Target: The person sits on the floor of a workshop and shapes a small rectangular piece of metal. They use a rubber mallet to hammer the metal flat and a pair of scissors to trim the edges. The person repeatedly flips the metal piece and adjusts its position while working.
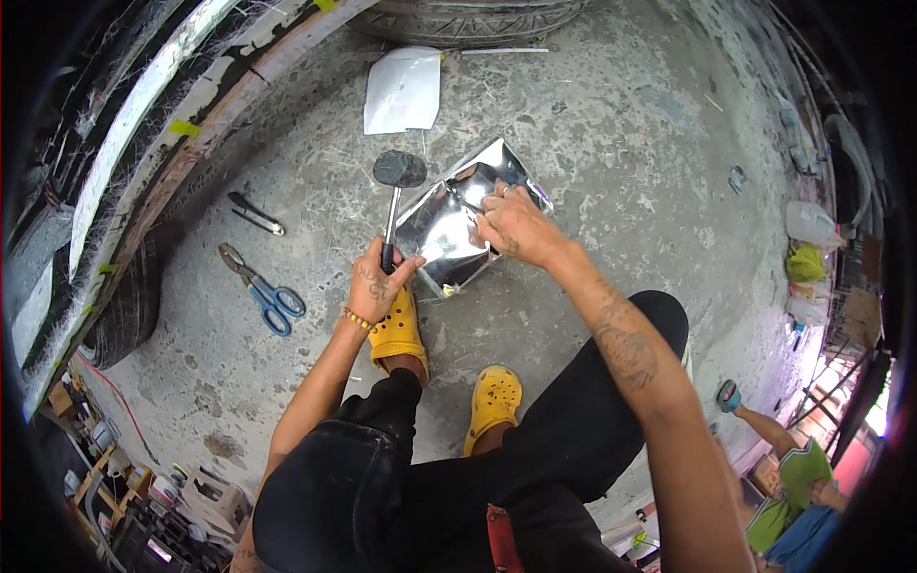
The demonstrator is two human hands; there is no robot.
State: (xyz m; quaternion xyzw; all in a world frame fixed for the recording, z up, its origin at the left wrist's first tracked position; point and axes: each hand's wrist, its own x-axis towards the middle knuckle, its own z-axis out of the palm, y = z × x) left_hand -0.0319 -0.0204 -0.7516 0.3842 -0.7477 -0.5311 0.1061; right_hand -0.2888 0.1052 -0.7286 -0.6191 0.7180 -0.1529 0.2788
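Observation:
My left hand [377, 282] is closed around the dark grip of a rubber mallet [393, 215], whose black head points away from me. A shiny, mirror-like metal sheet [444, 234] lies on the floor just right of the mallet, with bent or folded parts in its middle. On that raised part, the curled fingers of my right hand [521, 229] appear to pinch the metal; the exact grip is partly hidden. My left foot, in a yellow clog [396, 329], stands close to the sheet's near edge.
Blue-handled tin snips [277, 307] and a black-handled tool [256, 214] lie on the concrete at left. A white sheet [402, 91] lies beyond the mallet, near a tire [468, 21]. A long curved panel [181, 143] borders the left. Another person [802, 487] is at lower right.

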